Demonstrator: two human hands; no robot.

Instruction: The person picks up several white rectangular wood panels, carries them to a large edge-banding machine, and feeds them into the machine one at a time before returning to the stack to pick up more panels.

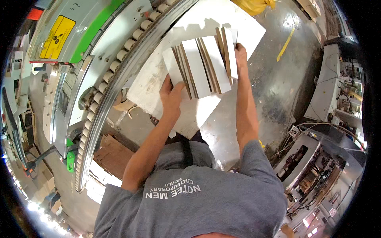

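Note:
A row of several white panel strips with brown edges [196, 67] is held between my two hands over a white board [147, 89] with smudges on its surface. My left hand [172, 95] is closed on the near left end of the row, thumb over the outermost strip's white face. At the far right, my right hand [241, 55] grips the outer side of the strips at that end; its fingertips are partly hidden behind them. The rightmost strips [230, 53] stand a little farther out than the others, with a narrow gap beside them.
To the left runs a curved roller track [104, 86] beside a machine with a green stripe [95, 33]. Brown sheets [113, 156] lie below it. A yellow bag [254, 6] sits beyond the board. Machinery with loose cables [313, 166] stands at the right.

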